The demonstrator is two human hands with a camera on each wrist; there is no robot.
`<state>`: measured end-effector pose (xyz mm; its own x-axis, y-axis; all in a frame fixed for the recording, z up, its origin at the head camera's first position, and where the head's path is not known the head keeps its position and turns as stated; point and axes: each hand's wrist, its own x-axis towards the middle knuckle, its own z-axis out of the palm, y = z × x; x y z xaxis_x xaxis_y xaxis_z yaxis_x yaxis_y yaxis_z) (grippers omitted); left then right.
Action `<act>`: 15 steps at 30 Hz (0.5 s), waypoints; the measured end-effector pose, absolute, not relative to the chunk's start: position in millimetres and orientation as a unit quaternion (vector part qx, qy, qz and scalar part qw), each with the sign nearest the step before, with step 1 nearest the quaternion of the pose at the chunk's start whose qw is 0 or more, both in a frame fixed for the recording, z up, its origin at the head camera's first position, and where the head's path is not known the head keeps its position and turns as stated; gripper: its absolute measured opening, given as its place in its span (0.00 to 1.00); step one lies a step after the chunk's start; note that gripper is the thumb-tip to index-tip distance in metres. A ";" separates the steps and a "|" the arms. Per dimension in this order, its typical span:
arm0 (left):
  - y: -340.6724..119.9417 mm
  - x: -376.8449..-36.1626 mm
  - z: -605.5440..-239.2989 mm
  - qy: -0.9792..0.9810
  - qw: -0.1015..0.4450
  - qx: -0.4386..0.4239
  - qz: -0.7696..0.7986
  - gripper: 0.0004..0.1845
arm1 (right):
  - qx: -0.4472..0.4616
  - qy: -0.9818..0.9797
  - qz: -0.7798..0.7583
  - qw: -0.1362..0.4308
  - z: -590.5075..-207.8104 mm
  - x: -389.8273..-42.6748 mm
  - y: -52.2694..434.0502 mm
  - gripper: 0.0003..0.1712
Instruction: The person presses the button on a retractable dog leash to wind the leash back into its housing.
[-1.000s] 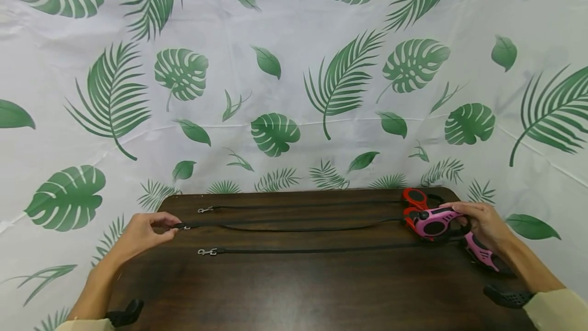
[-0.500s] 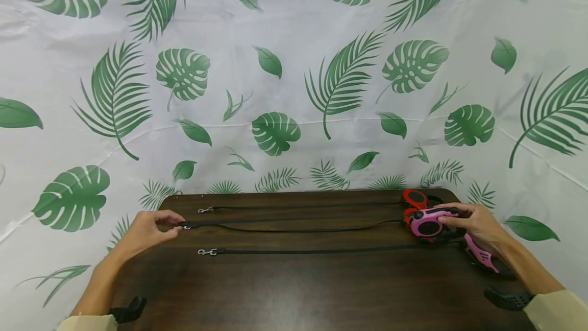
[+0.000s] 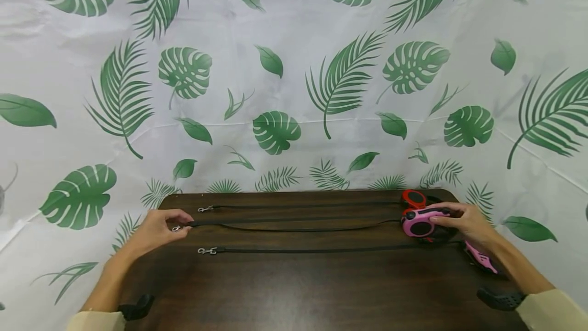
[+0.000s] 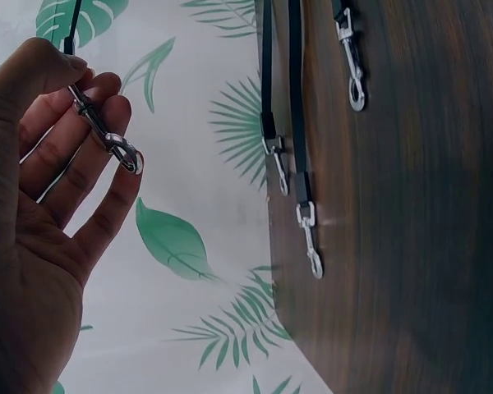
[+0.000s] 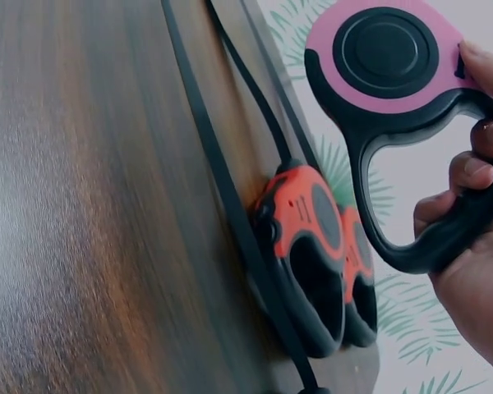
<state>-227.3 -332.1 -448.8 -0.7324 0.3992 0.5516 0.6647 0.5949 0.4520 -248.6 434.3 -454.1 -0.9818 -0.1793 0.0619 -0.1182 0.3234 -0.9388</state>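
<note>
On the dark wooden table [image 3: 294, 290] lie several black leash straps. My left hand [image 3: 176, 222] pinches the metal clip [image 4: 107, 139] at the end of the middle strap [image 3: 294, 226], near the table's left end. My right hand [image 3: 447, 216] grips the black handle of a pink retractable leash [image 3: 419, 222], fingers curled through its loop [image 5: 444, 238], lifted just above two red leash housings [image 5: 312, 246]. Between my hands the middle strap sags slightly.
A far strap ends in a clip [image 3: 205, 209] and a near strap [image 3: 321, 250] ends in a clip [image 3: 207, 251]. Another pink leash [image 3: 480, 259] lies by my right wrist. A leaf-print cloth [image 3: 294, 91] hangs behind and around the table.
My left hand has moved a little to the right with the clip. My right hand has brought the pink leash slightly left, over the red housings.
</note>
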 end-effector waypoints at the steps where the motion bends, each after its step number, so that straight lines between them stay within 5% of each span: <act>1: -330.4 -227.3 -448.1 -0.870 0.198 -0.306 -0.332 0.13 | -0.088 0.810 -0.579 0.032 -453.3 -249.3 432.6 0.16; 15: -314.6 -236.4 -444.0 -0.863 0.213 -0.324 -0.323 0.14 | -0.120 0.836 -0.535 0.000 -447.5 -254.5 412.5 0.17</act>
<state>-236.4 -314.6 -444.0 -0.6996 0.4221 0.5765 0.6969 0.5815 0.4198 -254.5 412.5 -447.5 -0.9711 -0.2011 0.1283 -0.2008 0.3989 -0.8947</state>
